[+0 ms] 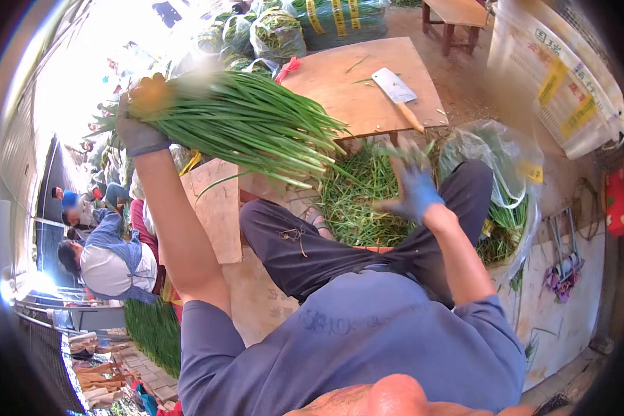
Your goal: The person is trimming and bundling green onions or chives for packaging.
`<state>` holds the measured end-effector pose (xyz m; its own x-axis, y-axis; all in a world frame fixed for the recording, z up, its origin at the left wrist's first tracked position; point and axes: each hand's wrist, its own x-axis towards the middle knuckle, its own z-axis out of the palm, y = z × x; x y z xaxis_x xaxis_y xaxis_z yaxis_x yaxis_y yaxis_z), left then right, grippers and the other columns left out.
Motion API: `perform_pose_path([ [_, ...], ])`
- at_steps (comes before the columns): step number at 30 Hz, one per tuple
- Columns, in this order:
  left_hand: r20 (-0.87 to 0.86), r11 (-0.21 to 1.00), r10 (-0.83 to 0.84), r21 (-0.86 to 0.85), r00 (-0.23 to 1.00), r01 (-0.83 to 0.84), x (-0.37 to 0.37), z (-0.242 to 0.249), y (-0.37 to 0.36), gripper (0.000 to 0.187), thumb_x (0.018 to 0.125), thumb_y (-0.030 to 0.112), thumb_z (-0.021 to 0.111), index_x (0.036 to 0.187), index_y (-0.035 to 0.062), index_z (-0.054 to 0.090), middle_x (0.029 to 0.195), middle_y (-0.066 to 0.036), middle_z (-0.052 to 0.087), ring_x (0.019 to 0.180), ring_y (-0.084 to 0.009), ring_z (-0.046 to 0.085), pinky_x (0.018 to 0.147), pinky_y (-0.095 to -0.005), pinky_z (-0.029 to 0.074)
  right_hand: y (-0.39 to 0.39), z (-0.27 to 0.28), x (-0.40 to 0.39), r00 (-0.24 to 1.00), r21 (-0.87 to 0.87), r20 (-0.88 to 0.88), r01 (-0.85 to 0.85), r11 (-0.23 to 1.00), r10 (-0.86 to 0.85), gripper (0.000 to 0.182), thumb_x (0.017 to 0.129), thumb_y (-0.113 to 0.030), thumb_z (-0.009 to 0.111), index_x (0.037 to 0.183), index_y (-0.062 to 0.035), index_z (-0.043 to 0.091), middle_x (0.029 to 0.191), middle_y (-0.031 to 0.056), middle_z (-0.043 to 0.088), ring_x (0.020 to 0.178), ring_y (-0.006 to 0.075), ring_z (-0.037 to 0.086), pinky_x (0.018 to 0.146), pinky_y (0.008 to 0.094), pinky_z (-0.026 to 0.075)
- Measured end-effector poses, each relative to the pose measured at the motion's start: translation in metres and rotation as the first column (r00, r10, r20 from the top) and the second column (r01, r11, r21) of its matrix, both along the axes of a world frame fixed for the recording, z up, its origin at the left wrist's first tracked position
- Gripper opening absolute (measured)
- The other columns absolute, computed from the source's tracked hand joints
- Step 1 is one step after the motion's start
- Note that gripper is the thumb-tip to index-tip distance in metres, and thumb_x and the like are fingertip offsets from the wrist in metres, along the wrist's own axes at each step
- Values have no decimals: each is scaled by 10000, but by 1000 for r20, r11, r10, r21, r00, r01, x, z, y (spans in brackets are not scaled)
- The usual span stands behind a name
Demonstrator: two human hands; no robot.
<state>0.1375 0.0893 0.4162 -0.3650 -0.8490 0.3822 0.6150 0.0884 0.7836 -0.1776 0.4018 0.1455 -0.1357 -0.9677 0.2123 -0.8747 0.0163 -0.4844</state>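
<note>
My left hand (140,128), in a dark grey work glove, is closed around the leafy end of a big bunch of garlic chives (249,118). The pale cut ends of the chives point right and down, over the near edge of the wooden table (326,75). A bright smear on the lens partly covers my left fingers. My right hand (412,187), in a blue and grey glove, has its fingers spread with nothing in them and looks a little blurred. It is above a heap of loose green trimmings (364,201) between my knees. A cleaver (395,89) with a wooden handle lies on the table.
Clear bags of greens (276,33) are piled behind the table. Beside my right knee stands a plastic bag with chives (509,222). A white crate (558,76) is at the upper right. Other people (111,256) sit at the left near more chives (152,336).
</note>
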Motion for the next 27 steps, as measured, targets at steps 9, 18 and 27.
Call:
perform_pose_path([
  [9, 135, 942, 330, -110, 934, -317, -24, 11, 30, 271, 972, 196, 439, 964, -23, 599, 902, -150, 624, 823, -273, 596, 797, -414, 508, -97, 5, 30, 873, -297, 434, -96, 950, 224, 392, 887, -234, 624, 1239, -75, 554, 1070, 214, 658, 961, 350, 651, 815, 405, 538],
  [18, -59, 999, -16, 40, 998, 18, 8, -23, -31, 268, 945, 264, 511, 989, 11, 587, 877, -136, 611, 852, -291, 587, 797, -438, 507, -30, -94, 1, 109, 107, 985, 210, 972, -132, 187, 934, -109, 578, 1108, -69, 632, 862, 29, 659, 809, 128, 622, 720, 267, 523],
  [27, -25, 955, -298, -13, 954, 298, 24, 3, -28, 332, 973, 241, 411, 1055, -21, 599, 1017, -167, 635, 986, -298, 605, 914, -454, 488, 2, -46, 24, 907, 619, 267, -420, 664, 326, 685, 853, -581, 603, 1265, -34, 594, 1123, 240, 662, 1079, 424, 615, 937, 491, 476],
])
